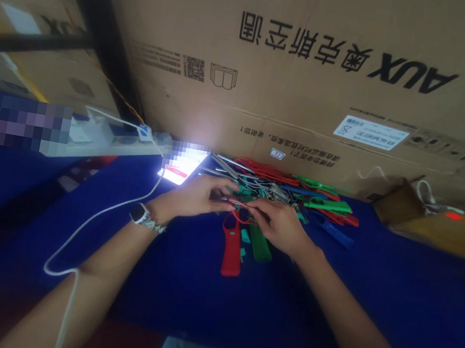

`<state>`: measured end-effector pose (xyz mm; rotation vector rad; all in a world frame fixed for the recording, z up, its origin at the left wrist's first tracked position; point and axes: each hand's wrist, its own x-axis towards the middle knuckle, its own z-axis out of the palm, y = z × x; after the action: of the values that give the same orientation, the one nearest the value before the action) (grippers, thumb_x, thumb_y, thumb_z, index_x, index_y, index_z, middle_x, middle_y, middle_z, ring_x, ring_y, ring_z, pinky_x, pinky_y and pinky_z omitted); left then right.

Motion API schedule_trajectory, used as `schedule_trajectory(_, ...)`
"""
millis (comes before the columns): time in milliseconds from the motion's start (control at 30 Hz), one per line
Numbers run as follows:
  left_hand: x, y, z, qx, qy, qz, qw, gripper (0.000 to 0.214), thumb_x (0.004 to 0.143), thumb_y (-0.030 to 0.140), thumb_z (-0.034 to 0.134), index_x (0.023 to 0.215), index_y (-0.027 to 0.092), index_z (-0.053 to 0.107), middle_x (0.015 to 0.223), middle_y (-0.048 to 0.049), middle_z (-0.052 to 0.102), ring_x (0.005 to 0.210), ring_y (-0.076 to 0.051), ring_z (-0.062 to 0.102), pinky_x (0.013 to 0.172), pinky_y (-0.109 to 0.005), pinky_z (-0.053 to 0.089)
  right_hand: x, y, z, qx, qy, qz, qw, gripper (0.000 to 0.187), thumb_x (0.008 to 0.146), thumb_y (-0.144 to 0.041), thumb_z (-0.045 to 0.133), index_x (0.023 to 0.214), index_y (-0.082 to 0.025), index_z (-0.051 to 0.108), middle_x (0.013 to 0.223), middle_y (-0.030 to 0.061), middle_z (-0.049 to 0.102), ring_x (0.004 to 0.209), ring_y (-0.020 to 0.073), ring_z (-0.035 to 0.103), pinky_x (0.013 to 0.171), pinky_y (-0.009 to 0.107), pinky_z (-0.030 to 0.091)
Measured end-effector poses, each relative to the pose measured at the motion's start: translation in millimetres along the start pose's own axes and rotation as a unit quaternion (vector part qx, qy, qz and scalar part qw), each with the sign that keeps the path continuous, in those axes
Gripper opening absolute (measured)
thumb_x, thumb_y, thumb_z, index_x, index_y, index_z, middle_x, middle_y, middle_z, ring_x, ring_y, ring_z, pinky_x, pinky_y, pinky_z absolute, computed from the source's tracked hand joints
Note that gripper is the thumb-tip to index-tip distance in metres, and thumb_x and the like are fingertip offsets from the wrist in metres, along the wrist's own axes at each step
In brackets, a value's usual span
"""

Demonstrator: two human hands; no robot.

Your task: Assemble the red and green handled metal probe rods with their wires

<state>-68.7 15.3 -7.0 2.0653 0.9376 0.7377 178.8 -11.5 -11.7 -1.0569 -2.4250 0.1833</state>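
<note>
My left hand (204,196), with a watch and bracelet at the wrist, is closed in a pinch. It grips one end of a thin reddish part (236,202). From the other side, the fingertips of my right hand (280,224) pinch the same part; blur hides its exact kind. Just below lie a red plastic handle shell (232,249) with a finger loop and a green handle shell (261,245), like casings of long lighters. Small green pieces (245,236) lie between them. Behind my hands is a pile of metal rods and small metal parts (274,191).
More red handle shells (266,171), a green shell (330,205) and a blue shell (334,232) spread at the back right. A lit phone (179,168) stands left, its white cable (90,215) crossing the blue cloth. A large carton (296,89) walls off the back.
</note>
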Motion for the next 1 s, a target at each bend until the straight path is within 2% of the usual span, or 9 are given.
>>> schedule_trajectory(100, -3.1, 0.7, -8.6, 0.005, 0.014, -0.020, 1.000, 0.030, 0.078, 0.030, 0.076, 0.104, 0.017, 0.068, 0.090, -0.0051, 0.073, 0.075, -0.014, 0.065, 0.068, -0.026, 0.052, -2.7, 2.2, -1.7, 0.009, 0.006, 0.009, 1.000, 0.020, 0.099, -0.026, 0.051, 0.107, -0.023, 0.069, 0.094, 0.0018, 0.076, 0.080, 0.0165, 0.071, 0.069, 0.026, 0.047)
schedule_trajectory(233, -4.8, 5.2, -13.0, 0.004, 0.023, -0.016, 1.000, 0.017, 0.082, 0.030, 0.072, 0.093, 0.017, 0.072, 0.077, -0.0022, 0.071, 0.065, -0.011, 0.060, 0.061, -0.024, 0.048, -5.7, 3.7, -3.7, 0.018, 0.012, 0.013, 1.000, 0.021, 0.099, -0.026, 0.051, 0.107, -0.023, 0.069, 0.094, 0.0022, 0.076, 0.081, 0.0170, 0.071, 0.069, 0.027, 0.047)
schedule_trajectory(467, -3.6, 3.7, -11.9, 0.049, 0.030, 0.043, 0.997, 0.014, 0.083, 0.032, 0.073, 0.086, 0.019, 0.077, 0.088, -0.0055, 0.074, 0.079, -0.015, 0.064, 0.075, -0.029, 0.050, -6.3, 4.2, -4.5, -0.005, 0.010, -0.002, 1.000, 0.021, 0.099, -0.026, 0.051, 0.107, -0.023, 0.071, 0.093, 0.0026, 0.076, 0.079, 0.0165, 0.070, 0.066, 0.026, 0.046)
schedule_trajectory(600, -2.9, 3.1, -9.9, 0.019, 0.010, -0.001, 1.000, 0.014, 0.083, 0.030, 0.072, 0.089, 0.018, 0.076, 0.083, -0.0046, 0.076, 0.074, -0.015, 0.066, 0.071, -0.028, 0.051, -7.6, 4.9, -4.4, -0.025, 0.020, -0.022, 0.999, 0.023, 0.100, -0.027, 0.050, 0.108, -0.022, 0.072, 0.094, 0.0031, 0.076, 0.080, 0.0171, 0.071, 0.066, 0.026, 0.047)
schedule_trajectory(800, -1.7, 1.4, -5.5, -0.095, -0.026, -0.073, 0.992, 0.021, 0.076, 0.028, 0.077, 0.090, 0.015, 0.068, 0.082, -0.0061, 0.077, 0.074, -0.017, 0.071, 0.070, -0.029, 0.055, -10.2, 4.8, -5.4, -0.058, 0.035, -0.052, 0.996, 0.027, 0.101, -0.029, 0.049, 0.107, -0.024, 0.075, 0.096, 0.0036, 0.078, 0.082, 0.0175, 0.073, 0.065, 0.026, 0.049)
schedule_trajectory(900, -3.4, -2.2, -7.9, -0.094, -0.026, -0.092, 0.991, 0.026, 0.073, 0.031, 0.080, 0.088, 0.016, 0.066, 0.080, -0.0063, 0.077, 0.071, -0.017, 0.071, 0.065, -0.028, 0.053, -9.6, 3.6, -4.8, -0.061, 0.039, -0.059, 0.996, 0.027, 0.101, -0.029, 0.049, 0.108, -0.025, 0.075, 0.096, 0.0031, 0.078, 0.081, 0.0176, 0.074, 0.063, 0.026, 0.050)
schedule_trajectory(1000, -5.6, -4.2, -11.3, -0.038, -0.018, -0.091, 0.995, 0.029, 0.074, 0.041, 0.079, 0.081, 0.016, 0.067, 0.072, -0.0040, 0.074, 0.060, -0.014, 0.065, 0.056, -0.024, 0.046, -8.9, 3.1, -5.0, -0.062, 0.043, -0.056, 0.996, 0.028, 0.101, -0.028, 0.049, 0.108, -0.025, 0.076, 0.097, 0.0035, 0.078, 0.080, 0.0183, 0.074, 0.063, 0.027, 0.051)
